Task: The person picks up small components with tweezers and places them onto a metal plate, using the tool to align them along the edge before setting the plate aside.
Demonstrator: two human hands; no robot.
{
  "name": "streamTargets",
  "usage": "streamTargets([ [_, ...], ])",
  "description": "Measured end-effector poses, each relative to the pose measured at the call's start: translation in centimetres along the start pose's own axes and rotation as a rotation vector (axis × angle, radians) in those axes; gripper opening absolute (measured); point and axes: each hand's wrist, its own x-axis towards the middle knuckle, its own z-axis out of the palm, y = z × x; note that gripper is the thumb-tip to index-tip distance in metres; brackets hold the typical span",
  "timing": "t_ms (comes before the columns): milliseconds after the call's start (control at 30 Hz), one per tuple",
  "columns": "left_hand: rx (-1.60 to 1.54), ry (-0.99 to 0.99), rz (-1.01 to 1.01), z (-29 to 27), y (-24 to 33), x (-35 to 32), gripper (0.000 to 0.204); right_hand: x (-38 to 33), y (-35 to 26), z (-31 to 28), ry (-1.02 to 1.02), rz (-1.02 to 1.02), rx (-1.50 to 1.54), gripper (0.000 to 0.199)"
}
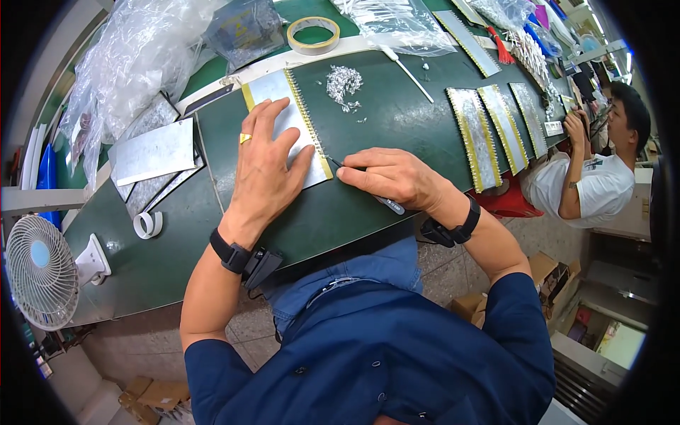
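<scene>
My left hand [268, 157], a ring on one finger, lies with spread fingers on a flat metallic strip [280, 88], pressing it to the green table. The strip has yellow tape along its edges and a row of small teeth down its right side. My right hand [388, 177] pinches what looks like a pair of tweezers [392, 206], a slim dark tool with a grey end. Its fine tip meets the toothed edge near the strip's lower right corner. A pile of small whitish bits [344, 86] lies just beyond.
Several finished-looking toothed strips [473, 138] lie to the right, near a seated co-worker [595, 170]. A tape roll [313, 35], clear bags [397, 25] and a white stick [407, 73] are at the back. Leftward are metal plates [152, 152], a tape ring [148, 224] and a fan [41, 262].
</scene>
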Motion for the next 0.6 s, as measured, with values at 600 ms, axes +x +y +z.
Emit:
streamTargets([
  [600, 0.015, -0.045, 0.000, 0.09, 0.24, 0.26, 0.028, 0.03, 0.04, 0.04, 0.006, 0.023, 0.033, 0.033],
])
